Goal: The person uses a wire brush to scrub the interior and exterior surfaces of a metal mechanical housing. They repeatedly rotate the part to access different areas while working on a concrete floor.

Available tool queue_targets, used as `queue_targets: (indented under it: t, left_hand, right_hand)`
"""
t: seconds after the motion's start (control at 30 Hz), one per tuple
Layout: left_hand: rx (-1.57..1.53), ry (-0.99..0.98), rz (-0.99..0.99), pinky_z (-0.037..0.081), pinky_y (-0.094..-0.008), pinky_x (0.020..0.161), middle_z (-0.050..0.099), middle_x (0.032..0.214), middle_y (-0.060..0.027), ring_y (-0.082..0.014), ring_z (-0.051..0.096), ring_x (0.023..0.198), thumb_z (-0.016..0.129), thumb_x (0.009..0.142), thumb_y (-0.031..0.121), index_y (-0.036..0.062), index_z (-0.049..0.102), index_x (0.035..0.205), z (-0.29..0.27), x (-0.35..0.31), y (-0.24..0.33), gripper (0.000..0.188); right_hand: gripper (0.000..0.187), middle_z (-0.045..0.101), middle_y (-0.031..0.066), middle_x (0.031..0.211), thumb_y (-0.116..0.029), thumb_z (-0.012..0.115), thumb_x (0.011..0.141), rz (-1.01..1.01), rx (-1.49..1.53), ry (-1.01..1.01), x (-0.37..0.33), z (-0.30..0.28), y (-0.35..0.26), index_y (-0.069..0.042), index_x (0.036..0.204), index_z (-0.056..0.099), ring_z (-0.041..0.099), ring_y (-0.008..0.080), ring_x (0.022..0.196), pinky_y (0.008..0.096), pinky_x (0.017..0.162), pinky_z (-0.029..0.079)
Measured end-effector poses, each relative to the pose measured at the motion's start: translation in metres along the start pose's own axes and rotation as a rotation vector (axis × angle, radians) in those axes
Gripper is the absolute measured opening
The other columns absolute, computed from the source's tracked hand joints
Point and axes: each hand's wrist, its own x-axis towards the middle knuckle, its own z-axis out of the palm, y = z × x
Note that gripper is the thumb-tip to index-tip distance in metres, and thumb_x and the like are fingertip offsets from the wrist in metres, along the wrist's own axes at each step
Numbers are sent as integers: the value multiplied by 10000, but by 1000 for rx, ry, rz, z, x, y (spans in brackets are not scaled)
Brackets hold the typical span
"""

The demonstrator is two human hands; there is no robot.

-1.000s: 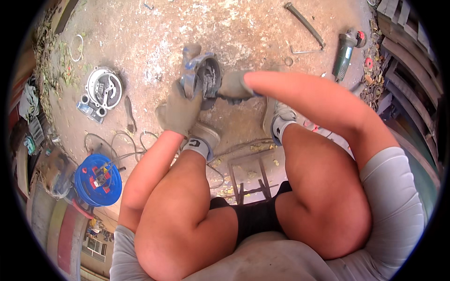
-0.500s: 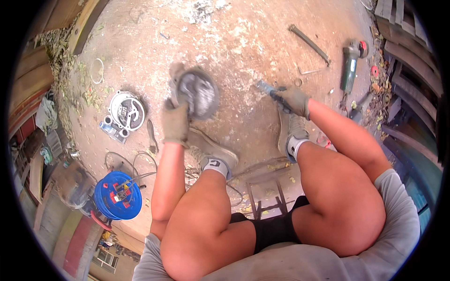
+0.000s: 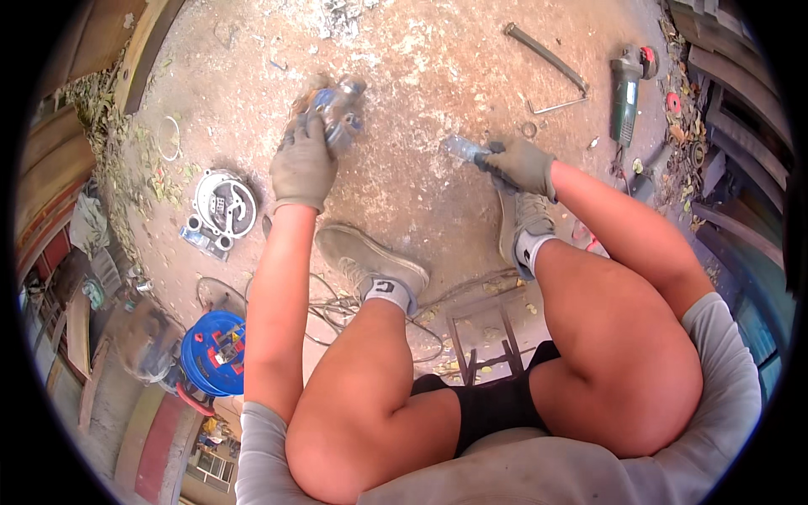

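My left hand (image 3: 303, 167), in a grey work glove, is closed on a metal housing (image 3: 343, 116). The part is smeared by motion, with blue patches and a rounded bulge showing, held just above the ground. My right hand (image 3: 523, 166), also gloved, grips the dark handle of a scraper (image 3: 463, 148). Its flat bluish blade points left toward the housing, with a gap between them. A second round metal housing (image 3: 225, 204) lies on the ground left of my left forearm, its cavity facing up and a blue piece at its lower edge.
An angle grinder (image 3: 625, 97) lies at the right. A metal bar (image 3: 547, 57) and an L-shaped rod (image 3: 559, 106) are on the concrete further away. A blue cable reel (image 3: 212, 353) stands at lower left, its cable running past my shoes. Planks line both sides.
My left hand has moved away from me and turned the housing over, so its hollow, silvery inside no longer shows. The right hand with the scraper has shifted slightly left.
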Motion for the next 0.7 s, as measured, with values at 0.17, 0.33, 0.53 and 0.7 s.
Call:
queue_targets:
  t: [0.17, 0.33, 0.53, 0.7]
  left_hand:
    - [-325, -174, -317, 597, -512, 1032, 788, 1263, -219, -395, 780, 1141, 673, 948, 267, 78, 627, 1481, -65, 39, -45, 568]
    - [-327, 35, -589, 583, -552, 1004, 796, 1166, -255, -454, 764, 1116, 703, 903, 255, 71, 682, 1406, -81, 15, -29, 536]
    - [1, 357, 241, 612, -515, 987, 719, 1382, -226, -419, 738, 1198, 643, 981, 138, 26, 515, 1551, 14, -44, 23, 595]
    - [-114, 0, 117, 587, -466, 1076, 670, 1473, -226, -380, 693, 1317, 640, 998, 160, 36, 487, 1583, -7, -29, 31, 617]
  right_hand:
    - [296, 712, 86, 780, -289, 680, 1034, 13, -7, 34, 1, 3, 7, 2, 1029, 733, 662, 170, 626, 348, 580, 532]
    - [295, 694, 43, 796, -319, 707, 1026, -24, 64, 64, 10, -2, -7, -32, 1062, 765, 624, 131, 661, 338, 592, 479]
    - [319, 718, 68, 773, -346, 664, 1057, -38, -65, 5, 6, 11, -15, -36, 1026, 730, 660, 156, 643, 335, 603, 517]
    - [306, 728, 93, 822, -314, 633, 1074, 13, 97, -65, -2, 3, -17, -19, 1104, 708, 682, 170, 674, 337, 608, 516]
